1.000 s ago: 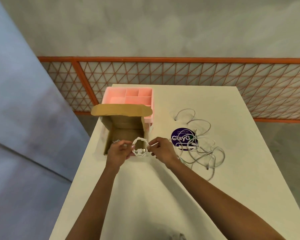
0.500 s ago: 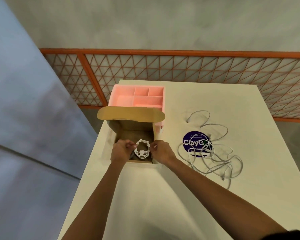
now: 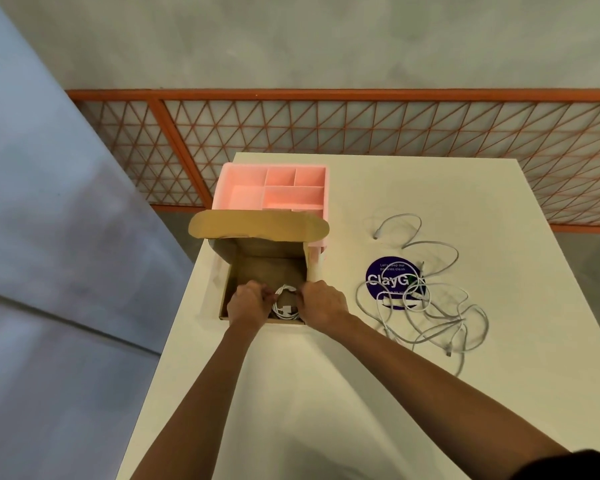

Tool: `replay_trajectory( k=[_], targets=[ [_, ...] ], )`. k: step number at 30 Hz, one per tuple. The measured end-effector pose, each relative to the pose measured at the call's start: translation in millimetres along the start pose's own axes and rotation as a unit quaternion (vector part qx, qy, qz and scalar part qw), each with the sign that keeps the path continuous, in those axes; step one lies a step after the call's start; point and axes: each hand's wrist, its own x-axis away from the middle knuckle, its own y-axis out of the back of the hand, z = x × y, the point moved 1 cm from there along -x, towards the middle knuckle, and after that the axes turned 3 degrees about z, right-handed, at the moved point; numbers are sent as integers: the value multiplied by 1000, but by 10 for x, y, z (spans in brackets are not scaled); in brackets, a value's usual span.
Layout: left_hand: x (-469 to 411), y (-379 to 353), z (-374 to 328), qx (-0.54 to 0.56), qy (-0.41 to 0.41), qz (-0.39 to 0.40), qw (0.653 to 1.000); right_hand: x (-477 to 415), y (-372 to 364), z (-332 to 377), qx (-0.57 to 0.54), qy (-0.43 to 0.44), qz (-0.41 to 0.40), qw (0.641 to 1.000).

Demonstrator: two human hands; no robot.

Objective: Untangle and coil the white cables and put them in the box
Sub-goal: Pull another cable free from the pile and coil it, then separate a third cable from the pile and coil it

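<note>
A small coiled white cable sits low inside the open cardboard box, near its front wall. My left hand grips the coil's left side and my right hand grips its right side, both reaching over the box's front edge. A tangle of loose white cables lies on the white table to the right of the box, partly over a purple round sticker.
A pink divided organiser tray stands behind the box, whose lid flap is raised toward it. The table's left edge runs close to the box. An orange lattice fence stands beyond the table.
Both hands have carried the coiled cable forward and down from in front of the box into it. The camera view has shifted left, so the table appears further right.
</note>
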Motion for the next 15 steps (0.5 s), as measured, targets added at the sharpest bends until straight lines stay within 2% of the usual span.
replay_trajectory(
  k=[5, 11, 15],
  targets=[
    [67, -57, 27, 39, -18, -17, 999, 50, -47, -96, 7, 28, -18, 999],
    [218, -13, 10, 95, -63, -88, 990, 191, 21, -211, -96, 59, -56, 992],
    [480, -8, -232, 151, -141, -140, 968, 416, 131, -539, -152, 68, -118, 979]
  ],
)
